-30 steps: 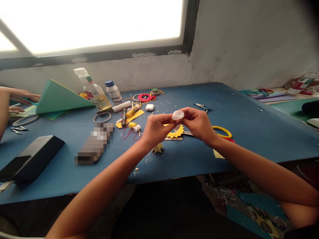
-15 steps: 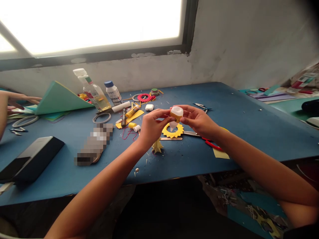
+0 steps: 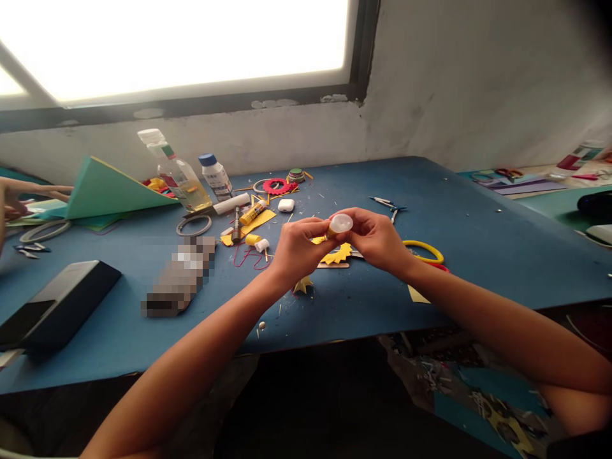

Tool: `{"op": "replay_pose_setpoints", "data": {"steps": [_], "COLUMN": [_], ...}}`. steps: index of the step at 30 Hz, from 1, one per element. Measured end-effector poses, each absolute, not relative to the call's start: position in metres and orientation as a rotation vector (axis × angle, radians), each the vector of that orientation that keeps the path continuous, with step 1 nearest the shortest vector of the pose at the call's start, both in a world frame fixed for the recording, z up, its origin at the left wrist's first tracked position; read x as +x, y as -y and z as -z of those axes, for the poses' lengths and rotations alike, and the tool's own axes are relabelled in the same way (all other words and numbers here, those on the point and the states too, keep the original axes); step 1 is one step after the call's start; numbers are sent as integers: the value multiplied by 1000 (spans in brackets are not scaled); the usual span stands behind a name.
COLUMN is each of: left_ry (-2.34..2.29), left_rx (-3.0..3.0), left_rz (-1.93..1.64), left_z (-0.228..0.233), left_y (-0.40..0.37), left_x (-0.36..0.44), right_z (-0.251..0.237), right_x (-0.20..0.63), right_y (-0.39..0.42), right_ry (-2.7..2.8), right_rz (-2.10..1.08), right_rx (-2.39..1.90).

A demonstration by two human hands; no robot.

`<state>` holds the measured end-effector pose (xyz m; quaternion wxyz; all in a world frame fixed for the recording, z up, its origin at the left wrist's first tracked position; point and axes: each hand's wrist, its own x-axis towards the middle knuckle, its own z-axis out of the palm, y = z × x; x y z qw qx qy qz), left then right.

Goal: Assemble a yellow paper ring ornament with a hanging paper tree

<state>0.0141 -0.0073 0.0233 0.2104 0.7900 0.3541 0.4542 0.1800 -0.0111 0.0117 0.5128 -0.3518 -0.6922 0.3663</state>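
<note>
Blue table (image 3: 478,255): strewn with paper scraps.
Hands: left hand (image 3: 296,248) and right hand (image 3: 377,239) pinch the small glue bottle (image 3: 339,224) together, now lowered again.
Yellow cutout (image 3: 337,254): beneath, half-hidden once more.

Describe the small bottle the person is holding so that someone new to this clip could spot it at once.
Start at the blue table under the window and follow both forearms to where the left hand and right hand meet above a jagged yellow paper cutout. Pinched between the fingertips is the small glue bottle. Unlike the bottles standing at the back left, it is tiny, translucent white with an orange band, and held off the table.
</note>
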Motion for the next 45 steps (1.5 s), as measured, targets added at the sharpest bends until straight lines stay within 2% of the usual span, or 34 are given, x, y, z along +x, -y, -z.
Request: {"op": "replay_pose_setpoints", "data": {"steps": [7, 11, 16, 24, 32, 38, 45], "left_ry": [-986, -1003, -816, -768, -747, -619, -644], "left_rx": [2113, 1991, 1631, 1437, 1478, 1410, 1450], "left_rz": [-1258, -1252, -1182, -1336, -1216, -1135, -1191], "left_z": [-21, -22, -25, -22, -23, -25, -24], "left_y": [8, 5, 1, -7, 0, 1, -1], "left_x": [15, 16, 16, 13, 17, 17, 14], "right_z": [-13, -13, -19, -16, -12, -14, -16], "right_x": [178, 180, 185, 189, 184, 185, 186], "right_y": [18, 11, 6, 5, 8, 7, 6], "right_ry": [1623, 1605, 1644, 1582, 1645, 1629, 1571], "right_rz": [-702, -805, -949, -1075, -857, -920, -821], "right_rx": [-939, -881, -819, -831, -885, -845, -850]}}
